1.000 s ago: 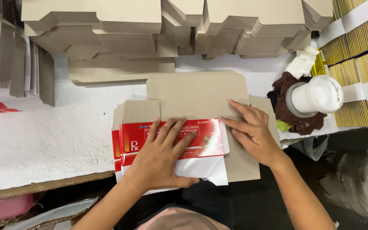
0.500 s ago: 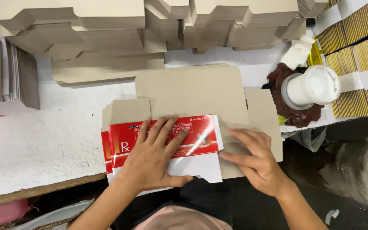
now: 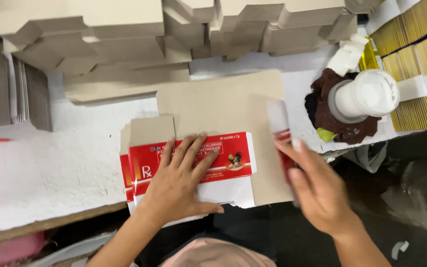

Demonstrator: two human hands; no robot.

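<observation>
On the white tabletop, the left hand presses open fingers on the flat red-and-white printed carton; the right hand lifts its side flap, fingers gripping it.

Left hand flat, fingers spread; right hand raised.

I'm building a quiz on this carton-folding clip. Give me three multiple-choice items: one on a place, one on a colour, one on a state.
1. Where does the left hand lie?
A. flat on the red and white carton
B. on the white container
C. on the pile of folded boxes

2. What colour is the container that stands on the dark cloth?
A. red
B. white
C. yellow

3. What is the state of the right hand?
A. empty, flat on the table
B. lifting a blurred carton flap
C. gripping the cloth

Answers: 1 A, the palm presses the print; 2 B, its top is white; 3 B, the fingers pinch the raised flap.
</observation>
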